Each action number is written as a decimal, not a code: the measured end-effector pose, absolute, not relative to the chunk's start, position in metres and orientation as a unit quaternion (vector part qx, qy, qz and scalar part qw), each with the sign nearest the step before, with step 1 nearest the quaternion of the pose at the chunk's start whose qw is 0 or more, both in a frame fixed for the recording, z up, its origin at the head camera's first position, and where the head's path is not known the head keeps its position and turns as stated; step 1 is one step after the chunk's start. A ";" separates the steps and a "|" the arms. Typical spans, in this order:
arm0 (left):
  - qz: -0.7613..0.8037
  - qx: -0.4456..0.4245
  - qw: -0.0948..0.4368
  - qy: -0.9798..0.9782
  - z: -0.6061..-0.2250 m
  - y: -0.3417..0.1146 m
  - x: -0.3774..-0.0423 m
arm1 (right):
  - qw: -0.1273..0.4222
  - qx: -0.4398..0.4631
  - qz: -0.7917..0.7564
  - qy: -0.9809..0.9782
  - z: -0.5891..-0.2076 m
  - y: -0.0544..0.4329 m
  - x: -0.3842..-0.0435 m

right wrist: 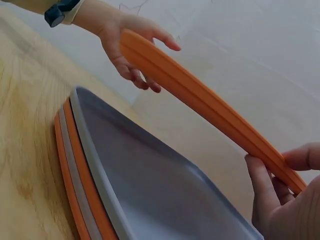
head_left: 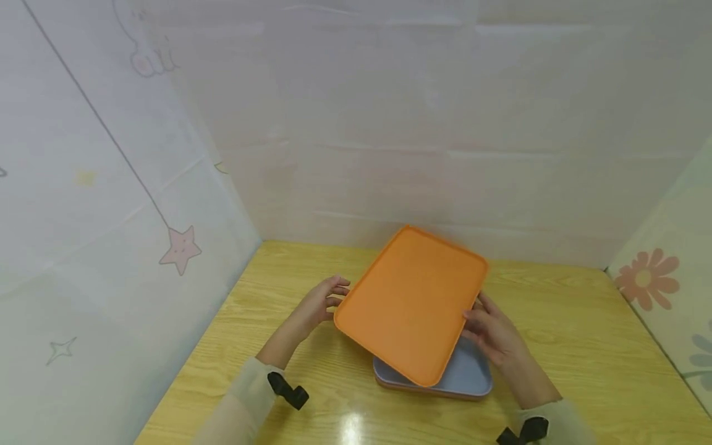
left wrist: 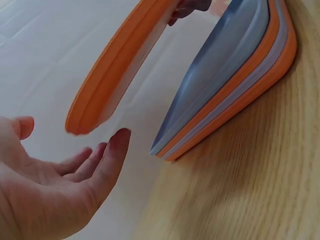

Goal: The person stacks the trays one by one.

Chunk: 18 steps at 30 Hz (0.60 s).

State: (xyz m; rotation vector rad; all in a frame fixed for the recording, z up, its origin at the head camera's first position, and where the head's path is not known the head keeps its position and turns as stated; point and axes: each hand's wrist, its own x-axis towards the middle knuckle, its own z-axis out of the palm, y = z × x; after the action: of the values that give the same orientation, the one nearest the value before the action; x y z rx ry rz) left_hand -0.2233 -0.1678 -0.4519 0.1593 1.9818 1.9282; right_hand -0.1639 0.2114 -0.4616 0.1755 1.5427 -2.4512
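Observation:
An orange tray [head_left: 414,303] is held tilted above a stack of trays by my right hand [head_left: 497,330], whose thumb and fingers pinch its right edge. Beside the tray's left edge is my left hand [head_left: 314,307], fingers loosely bent; the left wrist view shows a gap between that hand [left wrist: 60,185] and the orange tray [left wrist: 117,65]. Below lies a grey-blue tray [head_left: 467,371] on top of the stack, partly hidden by the raised one. Under it, orange and pale grey rims alternate, as the right wrist view shows with the lower orange tray [right wrist: 67,165].
The stack stands on a wood-grain table [head_left: 562,334]. A pale sheet [head_left: 356,123] hangs behind the table, and printed sheets with a star [head_left: 180,249] and a flower [head_left: 645,279] line the sides. Each wrist carries a dark strap-on device.

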 end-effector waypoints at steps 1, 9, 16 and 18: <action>0.681 0.062 0.197 0.703 -0.452 -0.167 -0.225 | 0.129 0.052 -0.835 0.533 -0.462 0.215 -0.164; 0.652 0.092 0.253 0.709 -0.454 -0.153 -0.233 | 0.191 -0.006 -0.812 0.551 -0.463 0.231 -0.169; 0.634 0.102 0.261 0.720 -0.458 -0.147 -0.233 | 0.225 -0.055 -0.794 0.562 -0.467 0.237 -0.177; 0.634 0.107 0.260 0.720 -0.461 -0.146 -0.233 | 0.231 -0.061 -0.784 0.573 -0.468 0.240 -0.179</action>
State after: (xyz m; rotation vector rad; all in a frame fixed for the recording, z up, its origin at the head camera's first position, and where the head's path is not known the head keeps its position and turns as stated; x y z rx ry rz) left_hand -0.2329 -0.1457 -0.4614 0.2893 1.9500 1.7175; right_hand -0.1787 0.2395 -0.4678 -0.1668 1.5748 -2.1558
